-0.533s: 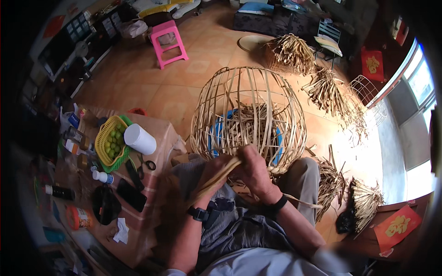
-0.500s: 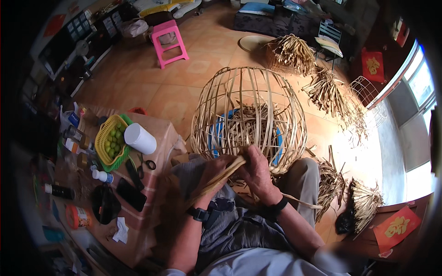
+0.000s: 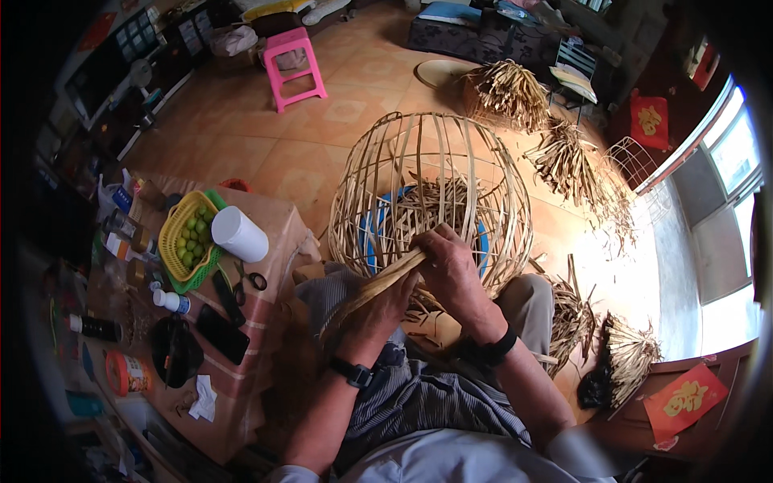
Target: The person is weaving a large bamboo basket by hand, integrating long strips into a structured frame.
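Observation:
Close to the near edge of an openwork basket (image 3: 346, 193) of bent pale strips, both hands are closed on a dried leaf strip. My right hand (image 3: 452, 270) pinches its upper end with bent fingers. Just below and to the left, my left hand (image 3: 390, 304) grips the same leaf strip (image 3: 378, 282), whose tail slants down left over the wrist. The left fingertips are partly hidden. Through the basket's ribs shows a blue basin (image 3: 485, 249) with dried leaf scraps (image 3: 439, 201). The basket stands on the floor by my knees.
On the left, a table (image 3: 270, 233) bears a yellow basket of green fruit (image 3: 192, 241), a white canister (image 3: 240, 233), scissors (image 3: 256, 280) and a phone (image 3: 222, 333). Leaf bundles (image 3: 568, 161) lie to the right. A pink stool (image 3: 295, 68) stands at the far left.
Both hands have shifted slightly, the right one lower and turned more over the leaf strip. The strip's tail has swung out over the left wrist. The whole view has moved a little.

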The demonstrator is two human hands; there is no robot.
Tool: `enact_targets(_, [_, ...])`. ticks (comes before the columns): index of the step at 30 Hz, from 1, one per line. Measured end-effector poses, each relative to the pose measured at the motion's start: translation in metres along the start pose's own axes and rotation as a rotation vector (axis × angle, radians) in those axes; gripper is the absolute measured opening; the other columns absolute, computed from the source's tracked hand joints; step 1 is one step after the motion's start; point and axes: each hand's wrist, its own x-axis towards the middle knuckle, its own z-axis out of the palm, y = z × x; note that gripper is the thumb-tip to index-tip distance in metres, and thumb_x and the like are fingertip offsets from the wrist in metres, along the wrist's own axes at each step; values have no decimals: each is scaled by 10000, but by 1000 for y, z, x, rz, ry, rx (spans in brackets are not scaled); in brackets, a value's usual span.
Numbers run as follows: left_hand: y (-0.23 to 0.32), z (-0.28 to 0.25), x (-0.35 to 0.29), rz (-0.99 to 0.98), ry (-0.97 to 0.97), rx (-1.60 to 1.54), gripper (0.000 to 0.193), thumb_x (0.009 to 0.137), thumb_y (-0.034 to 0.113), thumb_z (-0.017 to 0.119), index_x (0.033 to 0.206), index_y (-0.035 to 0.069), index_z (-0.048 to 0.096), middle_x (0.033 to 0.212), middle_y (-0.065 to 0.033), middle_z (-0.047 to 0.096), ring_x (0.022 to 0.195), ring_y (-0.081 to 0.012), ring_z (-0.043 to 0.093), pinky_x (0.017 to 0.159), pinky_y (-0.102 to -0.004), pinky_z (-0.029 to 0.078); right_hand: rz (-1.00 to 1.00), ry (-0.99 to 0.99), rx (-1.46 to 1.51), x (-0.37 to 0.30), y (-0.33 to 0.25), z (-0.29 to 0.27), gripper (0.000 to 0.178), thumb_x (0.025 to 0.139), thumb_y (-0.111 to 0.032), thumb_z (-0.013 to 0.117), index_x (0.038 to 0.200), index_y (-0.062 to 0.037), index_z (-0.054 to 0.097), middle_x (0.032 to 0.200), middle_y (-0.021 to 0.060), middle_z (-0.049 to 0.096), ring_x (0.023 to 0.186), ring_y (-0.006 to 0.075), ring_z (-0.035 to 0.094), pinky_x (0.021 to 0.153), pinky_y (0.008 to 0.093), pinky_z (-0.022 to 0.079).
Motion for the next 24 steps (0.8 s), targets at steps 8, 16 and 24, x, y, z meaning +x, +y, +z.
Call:
enact_targets(8, [16,15,8,-161,-239,-115,151,1037,188,623,1105,70,690,1007,-149,743,940,-330,744,732,-456,583,-110,-231,-400,-23,15,-5,203,956,-94,651,1149,-35,675,1018,191,661,862,425,713,710,496,557])
enact_targets(16, [9,33,-2,-77,-302,-135,270,997,160,609,1205,13,698,1131,-218,742,1082,-399,718,943,-500,560,-120,-160,-525,-25,15,11,151,929,-131,660,1055,-57,621,961,182,691,779,422,716,649,512,546])
enact_targets(24, [10,23,1,-148,-426,-99,269,962,81,638,1212,2,697,1160,-232,732,1116,-412,708,968,-501,553,-30,-204,-570,-32,3,15,205,913,-113,633,1092,-18,608,983,218,632,828,393,720,706,514,549])
